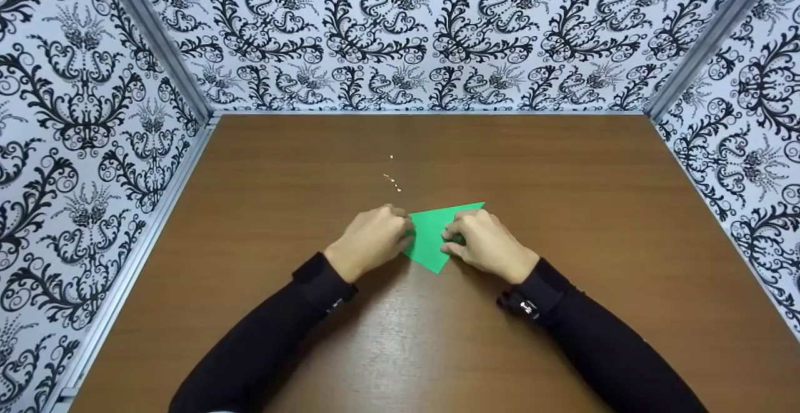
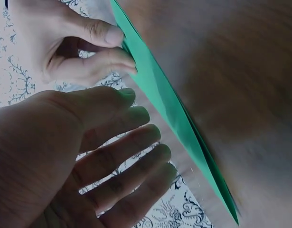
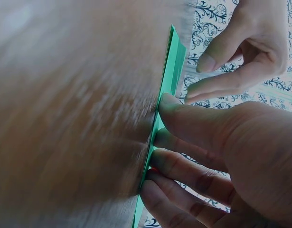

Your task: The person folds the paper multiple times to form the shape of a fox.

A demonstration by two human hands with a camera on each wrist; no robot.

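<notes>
Green paper, mid-frame: you're apparently folding, right hand pinching it, left hand loosely spread, next move probably needing a crease.

head: above, forward-down | wrists: close, sideways, apparently low | all share: green paper

Green paper, plain, folded; layers slightly parted along one edge. Lies nearly flat on tabletop between left hand and right hand, latter touching it. One pointed corner juts beyond right hand, another nearward between hands.
</notes>
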